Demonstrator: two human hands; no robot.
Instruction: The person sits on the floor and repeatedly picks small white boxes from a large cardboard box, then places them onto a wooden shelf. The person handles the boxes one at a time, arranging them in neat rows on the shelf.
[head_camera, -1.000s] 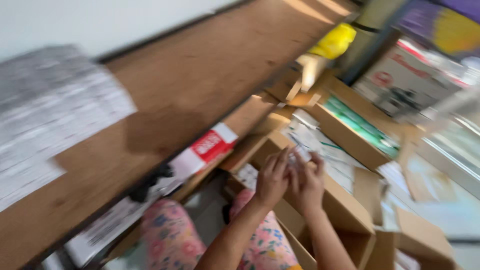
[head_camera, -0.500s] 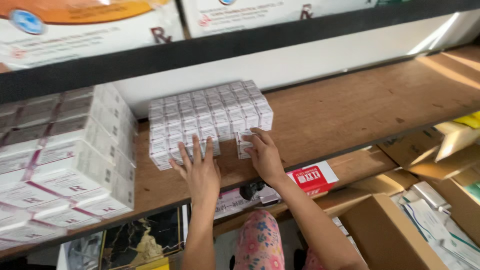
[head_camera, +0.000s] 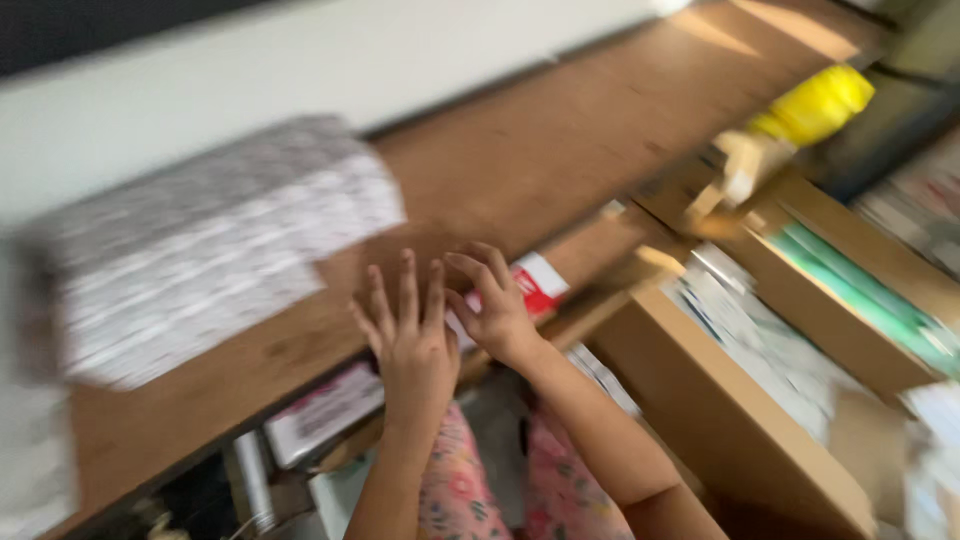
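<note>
1. A blurred stack of small white boxes is seen on the wooden shelf, left of both hands and just apart from them.
2. The left hand is held flat and open over the shelf's front edge, fingers spread, nothing gripped.
3. The right hand is open too, fingers loosely curled, beside a red-and-white label on the shelf edge; nothing is held.
4. To do this well, the stack would best be squared with flat palms and even pressure, so that no row is tipped.
5. An open cardboard carton of packets lies lower right, with a yellow item beyond.
6. Against half a second ago, the hands have been drawn off the stack, and the view has swung right.
</note>
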